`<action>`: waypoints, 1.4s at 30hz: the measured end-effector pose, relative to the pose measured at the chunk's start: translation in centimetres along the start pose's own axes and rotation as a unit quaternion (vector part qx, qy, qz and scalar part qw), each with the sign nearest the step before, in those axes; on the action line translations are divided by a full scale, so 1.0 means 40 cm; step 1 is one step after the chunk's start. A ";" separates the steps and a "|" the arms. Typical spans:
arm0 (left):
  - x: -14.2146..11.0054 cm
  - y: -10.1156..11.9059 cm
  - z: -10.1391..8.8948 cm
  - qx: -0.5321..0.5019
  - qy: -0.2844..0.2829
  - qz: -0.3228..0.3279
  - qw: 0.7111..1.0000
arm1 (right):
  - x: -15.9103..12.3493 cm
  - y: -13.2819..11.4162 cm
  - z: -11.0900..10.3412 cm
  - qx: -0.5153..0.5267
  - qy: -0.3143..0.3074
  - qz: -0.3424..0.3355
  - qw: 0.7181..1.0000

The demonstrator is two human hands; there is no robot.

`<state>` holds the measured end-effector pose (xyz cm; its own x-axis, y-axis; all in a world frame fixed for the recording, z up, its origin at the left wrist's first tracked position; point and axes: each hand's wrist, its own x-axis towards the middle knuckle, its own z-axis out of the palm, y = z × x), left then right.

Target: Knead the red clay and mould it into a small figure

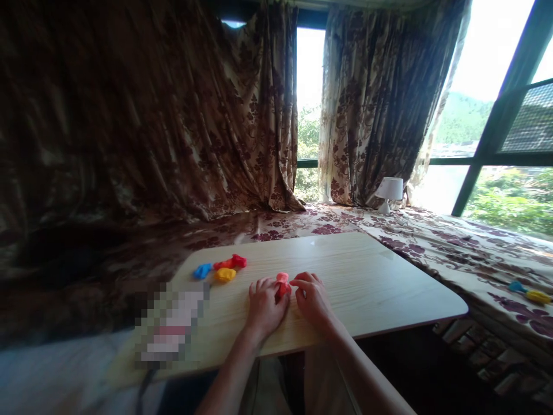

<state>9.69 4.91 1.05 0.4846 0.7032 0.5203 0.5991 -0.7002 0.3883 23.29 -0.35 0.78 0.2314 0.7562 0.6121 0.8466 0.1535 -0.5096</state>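
Note:
A small red and pink lump of clay (283, 284) rests on the light wooden table (371, 288), between my two hands. My left hand (264, 304) lies on the table with its fingers curled against the lump's left side. My right hand (313, 297) pinches the lump from the right with thumb and fingertips. Further left on the table lie a blue piece (202, 270), a red piece (231, 263) and a yellow piece (225, 275), all apart from my hands.
A blurred-out flat object (170, 325) lies at the table's left near edge. A patterned cloth ledge (453, 248) runs behind and to the right, with a small white lamp (389, 193) and blue and yellow pieces (531, 293) on it. Curtains and windows stand behind.

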 end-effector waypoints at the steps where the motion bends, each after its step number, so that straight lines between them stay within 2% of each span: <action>1: 0.000 -0.001 0.001 0.001 0.000 0.001 1.000 | 0.000 0.000 0.000 0.000 0.002 -0.002 1.000; 9: 0.002 -0.008 0.007 0.012 -0.004 0.007 1.000 | 0.000 -0.008 -0.003 0.001 -0.017 -0.016 1.000; 16: 0.002 -0.004 0.004 0.019 -0.014 0.025 0.999 | 0.000 -0.014 -0.005 -0.039 -0.026 -0.011 0.999; 25: 0.006 -0.002 0.009 0.016 -0.013 0.013 1.000 | -0.004 -0.015 -0.007 -0.069 -0.030 -0.014 0.997; 32: 0.004 -0.003 0.006 0.021 0.007 0.003 1.000 | -0.005 -0.025 -0.015 -0.071 0.027 -0.004 0.997; 42: 0.005 -0.002 0.001 0.028 -0.009 -0.013 0.999 | -0.004 -0.026 -0.016 -0.055 -0.025 -0.032 0.998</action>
<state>9.76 5.12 1.10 0.4801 0.7231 0.4965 0.6464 -0.6743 0.3570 22.69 -1.06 1.60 0.1531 0.7783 0.6089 0.9068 0.1343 -0.3997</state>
